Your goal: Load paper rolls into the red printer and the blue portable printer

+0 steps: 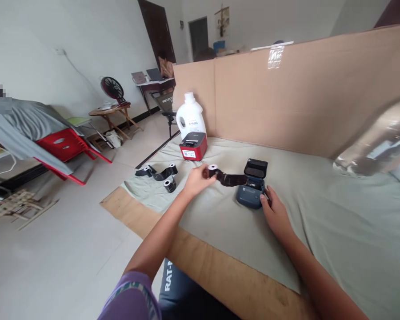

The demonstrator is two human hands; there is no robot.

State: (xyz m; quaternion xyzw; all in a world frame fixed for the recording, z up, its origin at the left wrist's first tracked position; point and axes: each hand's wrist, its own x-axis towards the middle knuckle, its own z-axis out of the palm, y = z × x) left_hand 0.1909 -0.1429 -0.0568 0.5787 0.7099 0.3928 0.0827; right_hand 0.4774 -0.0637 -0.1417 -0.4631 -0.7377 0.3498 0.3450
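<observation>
Held in my left hand is a roll of black paper with a white core, its fingers closed on the roll's left side. A black strip unwinds from it to the right and reaches a small dark-blue label printer. The printer's black lid stands raised at the back. My right hand grips the printer's right side, thumb in front and fingers behind. Whether the strip's end sits inside the printer I cannot tell. Several more black paper rolls lie on the cloth to the left, partly unwound.
Behind, a red-and-black printer stands before a white jug. A cardboard panel rises along the back. At right lies a plastic-wrapped bundle. Wood shows along the table's front edge. Another person sits at far left.
</observation>
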